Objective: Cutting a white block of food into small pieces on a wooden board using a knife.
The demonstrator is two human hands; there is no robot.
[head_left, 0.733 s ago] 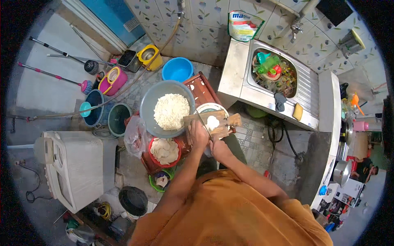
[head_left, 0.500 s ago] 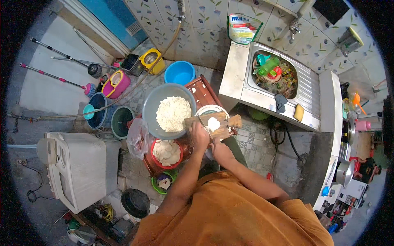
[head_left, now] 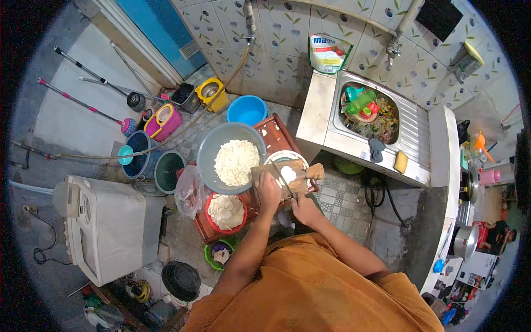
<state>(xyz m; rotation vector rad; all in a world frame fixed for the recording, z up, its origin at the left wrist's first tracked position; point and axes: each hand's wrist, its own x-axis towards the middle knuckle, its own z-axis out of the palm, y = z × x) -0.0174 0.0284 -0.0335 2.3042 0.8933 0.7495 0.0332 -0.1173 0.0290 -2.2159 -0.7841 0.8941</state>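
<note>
A wooden cutting board (head_left: 299,180) with a short handle rests across a white round container (head_left: 284,155). On it lies a white slice of food (head_left: 287,174). My right hand (head_left: 307,210) is closed around the handle of a knife (head_left: 284,180), whose blade slants across the board left of the slice. The fingers of my left hand (head_left: 268,192) are curled down on the board's left end; what they hold is hidden. Beyond that hand stands a large grey basin (head_left: 205,157) with a heap of white chopped pieces (head_left: 237,161). A red bowl (head_left: 241,224) nearer me holds white slices (head_left: 225,212).
A low reddish-brown table (head_left: 275,134) carries the basin and bowl. Beside the basin sits a clear plastic bag (head_left: 189,191). To the right is a sink (head_left: 336,119) full of dishes and scraps. Blue tub (head_left: 246,110), buckets and a washing machine (head_left: 113,227) stand around.
The whole view has shifted slightly, so most things appear lower. My right hand has moved a little to the right with the knife. My left hand stays at the board's left end.
</note>
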